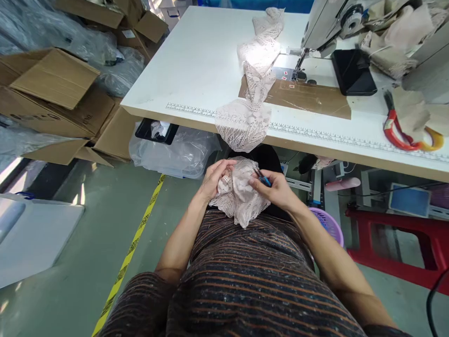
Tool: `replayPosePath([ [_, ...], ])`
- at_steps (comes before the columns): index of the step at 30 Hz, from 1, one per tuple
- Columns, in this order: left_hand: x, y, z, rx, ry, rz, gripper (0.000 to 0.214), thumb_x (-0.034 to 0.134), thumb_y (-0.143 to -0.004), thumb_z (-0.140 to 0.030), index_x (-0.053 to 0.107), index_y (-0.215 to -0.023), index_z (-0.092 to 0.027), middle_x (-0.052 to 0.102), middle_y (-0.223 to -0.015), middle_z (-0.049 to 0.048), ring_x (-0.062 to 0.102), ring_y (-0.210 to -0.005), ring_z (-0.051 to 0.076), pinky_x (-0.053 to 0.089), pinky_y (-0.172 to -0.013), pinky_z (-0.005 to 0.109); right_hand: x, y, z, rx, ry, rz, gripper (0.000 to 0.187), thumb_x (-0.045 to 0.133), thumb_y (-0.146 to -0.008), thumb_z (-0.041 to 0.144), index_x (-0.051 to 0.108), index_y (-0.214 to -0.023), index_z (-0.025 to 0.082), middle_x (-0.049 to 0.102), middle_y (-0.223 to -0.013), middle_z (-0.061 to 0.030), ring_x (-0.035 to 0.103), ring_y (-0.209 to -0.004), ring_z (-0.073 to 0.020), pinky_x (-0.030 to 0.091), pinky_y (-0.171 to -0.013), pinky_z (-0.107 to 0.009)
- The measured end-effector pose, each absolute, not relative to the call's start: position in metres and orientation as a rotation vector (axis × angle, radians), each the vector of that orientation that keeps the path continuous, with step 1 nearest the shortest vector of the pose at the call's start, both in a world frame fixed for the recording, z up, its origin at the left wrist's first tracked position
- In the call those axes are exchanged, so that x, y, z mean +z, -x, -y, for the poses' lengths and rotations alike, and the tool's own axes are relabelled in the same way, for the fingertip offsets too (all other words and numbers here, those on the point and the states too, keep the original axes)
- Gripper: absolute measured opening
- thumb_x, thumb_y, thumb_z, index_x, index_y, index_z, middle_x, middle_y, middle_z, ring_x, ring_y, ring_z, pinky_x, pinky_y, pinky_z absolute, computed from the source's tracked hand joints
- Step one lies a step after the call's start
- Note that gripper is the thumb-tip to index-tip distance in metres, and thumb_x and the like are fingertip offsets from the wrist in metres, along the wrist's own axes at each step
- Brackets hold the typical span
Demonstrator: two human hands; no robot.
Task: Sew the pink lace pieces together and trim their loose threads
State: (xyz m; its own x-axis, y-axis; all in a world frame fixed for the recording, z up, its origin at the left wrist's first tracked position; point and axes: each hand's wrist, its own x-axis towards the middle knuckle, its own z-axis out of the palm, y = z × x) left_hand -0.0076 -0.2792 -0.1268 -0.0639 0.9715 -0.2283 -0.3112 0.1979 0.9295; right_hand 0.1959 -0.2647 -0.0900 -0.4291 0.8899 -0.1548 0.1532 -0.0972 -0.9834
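Observation:
A bunched piece of pale pink lace (242, 187) lies in my lap, below the table's front edge. My left hand (216, 177) grips its left side, the fingers partly hidden by the folds. My right hand (275, 188) is closed around small blue-handled thread snips (264, 179), whose dark blades point up and left, and its fingertips touch the lace's right side. Above, a strip of similar lace (259, 84) runs across the table and hangs over the front edge. I cannot tell whether the two lace pieces are joined.
A sewing machine (301, 61) stands on the white table (189, 61), with a phone (353, 72) and red-orange scissors (403, 133) to the right. Cardboard boxes (52, 112) are at the left. Under the table are a plastic bin (175, 154), a purple basket (328, 224) and a red stool (361, 234).

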Motion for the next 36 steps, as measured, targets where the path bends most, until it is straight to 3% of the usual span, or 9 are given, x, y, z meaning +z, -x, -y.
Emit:
replayPosePath([
  [3,-0.138,0.015,0.288,1.277,-0.817,-1.197,0.053,0.072,-0.079,-0.062,0.072,-0.104,-0.015,0.068,-0.097,0.0074,0.051,-0.064,0.008,0.041,-0.053,0.02,-0.084,-0.216,0.26,1.53,1.235,1.49,0.041,0.077,-0.073,0.056,0.066,-0.074,0.016,0.045,-0.057,0.0046,0.032,-0.051,-0.0078,0.025,-0.047,-0.023],
  [6,-0.142,0.024,0.297,1.169,-0.969,-1.293,0.055,0.088,-0.066,-0.041,0.068,-0.11,-0.016,0.067,-0.103,0.0071,0.056,-0.076,0.011,0.047,-0.066,0.022,-0.08,-0.229,0.256,1.513,1.22,1.435,0.036,0.078,-0.075,0.052,0.067,-0.075,0.017,0.047,-0.058,0.0041,0.034,-0.051,-0.0078,0.026,-0.047,-0.023],
  [10,-0.136,0.033,0.308,1.033,-1.184,-1.462,0.051,0.084,-0.066,-0.022,0.065,-0.113,-0.016,0.066,-0.103,0.0063,0.056,-0.077,0.01,0.047,-0.069,0.023,-0.08,-0.233,0.258,1.544,1.141,1.384,0.035,0.077,-0.079,0.052,0.066,-0.074,0.019,0.05,-0.063,0.0028,0.041,-0.057,-0.0095,0.034,-0.052,-0.023],
  [15,-0.118,0.042,0.316,1.025,-1.229,-1.396,0.048,0.076,-0.078,-0.024,0.062,-0.124,-0.019,0.065,-0.095,0.0038,0.054,-0.071,0.01,0.047,-0.066,0.023,-0.074,-0.229,0.262,1.544,1.117,1.368,0.034,0.081,-0.077,0.052,0.069,-0.081,0.019,0.051,-0.06,0.0035,0.039,-0.053,-0.0083,0.03,-0.047,-0.022],
  [19,-0.115,0.051,0.315,1.109,-1.151,-1.324,0.051,0.082,-0.073,-0.022,0.063,-0.12,-0.017,0.065,-0.112,0.0075,0.055,-0.078,0.009,0.049,-0.072,0.023,-0.069,-0.228,0.263,1.539,1.163,1.381,0.038,0.083,-0.073,0.053,0.072,-0.086,0.018,0.054,-0.06,0.0026,0.038,-0.051,-0.0078,0.028,-0.045,-0.022],
  [24,-0.112,0.057,0.317,1.164,-1.087,-1.178,0.049,0.086,-0.071,-0.023,0.068,-0.115,-0.016,0.068,-0.107,0.0081,0.06,-0.085,0.012,0.051,-0.074,0.023,-0.073,-0.214,0.265,1.585,1.147,1.423,0.043,0.079,-0.075,0.056,0.069,-0.085,0.016,0.051,-0.058,0.0035,0.037,-0.049,-0.0071,0.027,-0.044,-0.022],
  [29,-0.087,0.05,0.319,1.293,-1.055,-0.912,0.047,0.09,-0.068,-0.025,0.072,-0.11,-0.016,0.069,-0.096,0.008,0.064,-0.087,0.015,0.054,-0.074,0.024,-0.079,-0.18,0.264,1.734,0.918,1.707,0.056,0.079,-0.077,0.044,0.064,-0.124,0.016,0.056,-0.072,0.003,0.045,-0.061,-0.0101,0.039,-0.056,-0.023],
  [33,-0.071,0.039,0.307,1.319,-1.096,-0.852,0.045,0.091,-0.067,-0.028,0.074,-0.107,-0.017,0.071,-0.094,0.0077,0.066,-0.088,0.016,0.055,-0.075,0.024,-0.079,-0.164,0.265,1.91,0.68,1.871,0.035,0.078,-0.076,0.047,0.066,-0.086,0.016,0.046,-0.065,0.0053,0.037,-0.058,-0.0086,0.034,-0.053,-0.022],
  [36,-0.065,0.034,0.296,1.34,-1.134,-0.894,0.042,0.091,-0.067,-0.026,0.074,-0.104,-0.017,0.071,-0.098,0.0078,0.066,-0.092,0.017,0.056,-0.078,0.024,-0.077,-0.171,0.263,1.891,0.772,1.825,0.045,0.072,-0.08,0.055,0.053,-0.065,0.017,0.036,-0.058,0.0064,0.028,-0.054,-0.0073,0.026,-0.049,-0.023],
])
